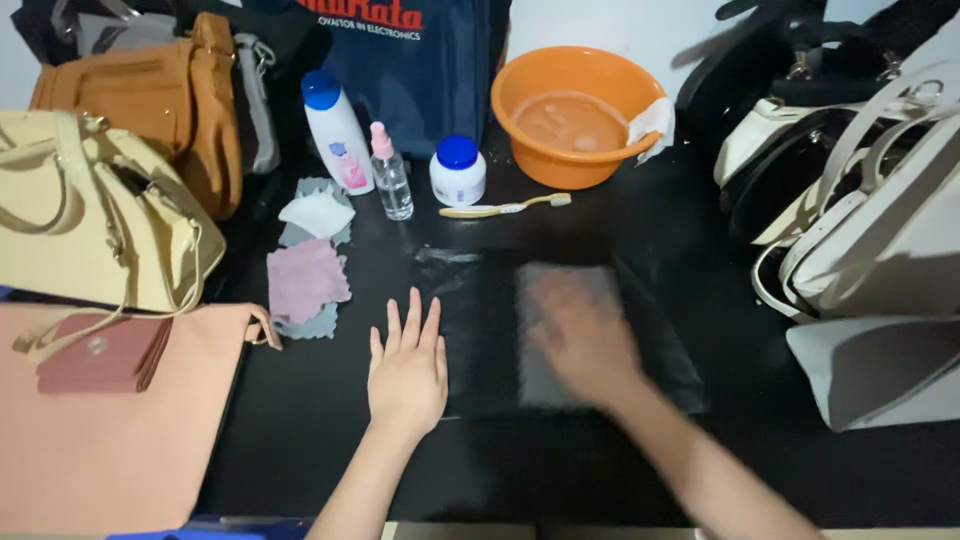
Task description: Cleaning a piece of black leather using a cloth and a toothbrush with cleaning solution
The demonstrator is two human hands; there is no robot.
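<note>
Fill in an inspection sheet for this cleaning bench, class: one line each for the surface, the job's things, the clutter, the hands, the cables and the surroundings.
Surface: black table, with a flat black item lying on it under the hands.
Job's things: grey cloth spread on the black item; it looks blurred.
Clutter: orange basin holding liquid, toothbrush, white jar, spray bottle, lotion bottle, stack of small cloths.
Hands: left hand flat, fingers spread, beside the cloth; right hand on the cloth, blurred.
Cables: nothing seen.
Surroundings: cream handbag, tan handbag, pink bag on the left; white handbags on the right.
</note>
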